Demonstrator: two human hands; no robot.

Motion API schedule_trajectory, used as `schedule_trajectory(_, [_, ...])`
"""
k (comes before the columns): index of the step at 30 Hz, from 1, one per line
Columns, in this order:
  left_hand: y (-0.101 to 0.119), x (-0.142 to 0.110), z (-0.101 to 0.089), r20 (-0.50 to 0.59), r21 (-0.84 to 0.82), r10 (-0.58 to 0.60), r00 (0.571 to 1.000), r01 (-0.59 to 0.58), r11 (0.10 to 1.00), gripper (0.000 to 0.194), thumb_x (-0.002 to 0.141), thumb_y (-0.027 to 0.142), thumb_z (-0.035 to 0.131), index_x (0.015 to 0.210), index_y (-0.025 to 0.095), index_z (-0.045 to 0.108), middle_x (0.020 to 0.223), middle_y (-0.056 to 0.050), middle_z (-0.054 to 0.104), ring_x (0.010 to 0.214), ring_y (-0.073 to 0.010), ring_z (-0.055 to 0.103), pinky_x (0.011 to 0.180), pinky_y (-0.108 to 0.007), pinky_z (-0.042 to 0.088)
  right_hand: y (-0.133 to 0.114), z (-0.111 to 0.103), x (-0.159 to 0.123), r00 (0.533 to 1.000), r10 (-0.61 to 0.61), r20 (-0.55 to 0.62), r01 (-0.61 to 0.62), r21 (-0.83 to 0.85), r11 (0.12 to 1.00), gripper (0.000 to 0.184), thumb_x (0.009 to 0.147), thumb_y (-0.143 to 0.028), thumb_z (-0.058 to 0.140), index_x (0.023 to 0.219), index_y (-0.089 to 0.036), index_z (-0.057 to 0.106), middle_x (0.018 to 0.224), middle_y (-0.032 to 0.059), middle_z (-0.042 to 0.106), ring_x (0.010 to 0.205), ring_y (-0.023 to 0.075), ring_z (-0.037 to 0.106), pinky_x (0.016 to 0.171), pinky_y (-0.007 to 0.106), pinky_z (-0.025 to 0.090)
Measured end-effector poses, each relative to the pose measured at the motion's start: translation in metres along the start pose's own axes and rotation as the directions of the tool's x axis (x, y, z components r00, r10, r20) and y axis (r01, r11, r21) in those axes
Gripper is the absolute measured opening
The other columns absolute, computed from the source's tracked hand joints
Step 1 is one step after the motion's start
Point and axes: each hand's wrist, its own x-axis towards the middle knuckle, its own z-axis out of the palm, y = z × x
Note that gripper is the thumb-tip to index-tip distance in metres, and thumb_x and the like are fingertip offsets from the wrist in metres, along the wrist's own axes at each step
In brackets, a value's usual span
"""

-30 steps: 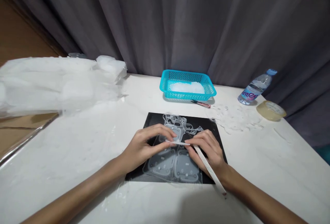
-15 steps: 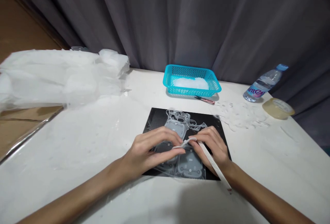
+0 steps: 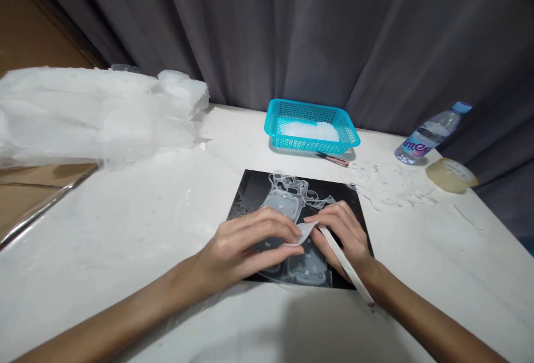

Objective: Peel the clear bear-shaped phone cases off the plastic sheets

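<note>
My left hand [image 3: 254, 243] pinches one end of a small, bent, translucent white piece [image 3: 306, 232], soft-looking like silicone, between thumb and fingers. At the piece's other end are the fingertips of my right hand [image 3: 342, 238]. That hand also holds a slim white stick-like tool [image 3: 348, 267], which slants down toward my wrist; its exact kind is unclear. Both hands are above a black mat [image 3: 354, 201]. On it lie flat translucent moulded pieces [image 3: 307, 268] with rounded outlines, partly hidden by my hands, and a tangle of thin clear trimmings [image 3: 292, 183] at the back.
Behind the mat stands a blue basket [image 3: 311, 147] with white pieces inside, a pink-handled cutter [image 3: 336, 160] by it. To the right are loose scraps [image 3: 392, 185], a water bottle [image 3: 431, 135] and a tape roll [image 3: 453, 176]. Wrapped white bundles [image 3: 95, 112] fill the left.
The piece between my hands has turned, so more of its flat face shows. My left hand has shifted slightly; my right hand stays nearly in place. The camera view has tilted a little.
</note>
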Motion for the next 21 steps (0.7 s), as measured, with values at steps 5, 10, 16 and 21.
schedule_trajectory(5, [-0.006,0.001,-0.001,-0.025,0.032,-0.02,0.999,0.021,0.999,0.026,0.089,0.004,0.078,0.11,0.016,0.069,0.099,-0.006,0.077,0.095,-0.0169,0.074,0.09,-0.027,0.06,0.0,0.002,0.0,0.999,0.029,-0.027,-0.028,0.014,1.0,0.022,0.095,-0.003,0.065,0.112,-0.017,0.067,0.089,0.0072,0.066,0.082,0.0208,0.061,0.074,0.035,0.053])
schedule_trajectory(10, [-0.012,0.002,-0.004,0.037,0.067,-0.06,0.998,0.057,0.996,0.016,0.096,0.006,0.07,0.108,0.016,0.068,0.105,-0.008,0.076,0.102,-0.0168,0.074,0.093,-0.026,0.058,0.001,0.002,-0.003,0.999,0.011,-0.031,-0.011,0.014,1.0,0.024,0.094,-0.003,0.066,0.114,-0.016,0.066,0.089,0.0075,0.066,0.083,0.0208,0.06,0.074,0.036,0.052])
schedule_trajectory(16, [-0.02,0.003,-0.009,0.079,0.084,-0.154,0.985,0.148,0.985,0.007,0.099,0.012,0.069,0.103,0.017,0.068,0.112,-0.006,0.075,0.108,-0.0155,0.072,0.098,-0.026,0.055,0.0,0.001,-0.007,0.999,-0.013,-0.031,0.012,-0.032,0.999,0.025,0.093,-0.004,0.07,0.115,-0.015,0.067,0.089,0.0076,0.063,0.083,0.0209,0.058,0.074,0.036,0.053])
schedule_trajectory(21, [-0.02,0.002,-0.005,0.096,0.071,-0.27,0.958,0.264,0.962,0.019,0.097,0.018,0.073,0.115,0.02,0.067,0.116,-0.004,0.074,0.111,-0.0155,0.07,0.101,-0.026,0.054,-0.002,0.002,-0.006,0.998,-0.047,-0.035,0.044,-0.083,0.996,0.021,0.095,-0.006,0.069,0.114,-0.013,0.068,0.088,0.0079,0.062,0.081,0.0203,0.058,0.071,0.034,0.053])
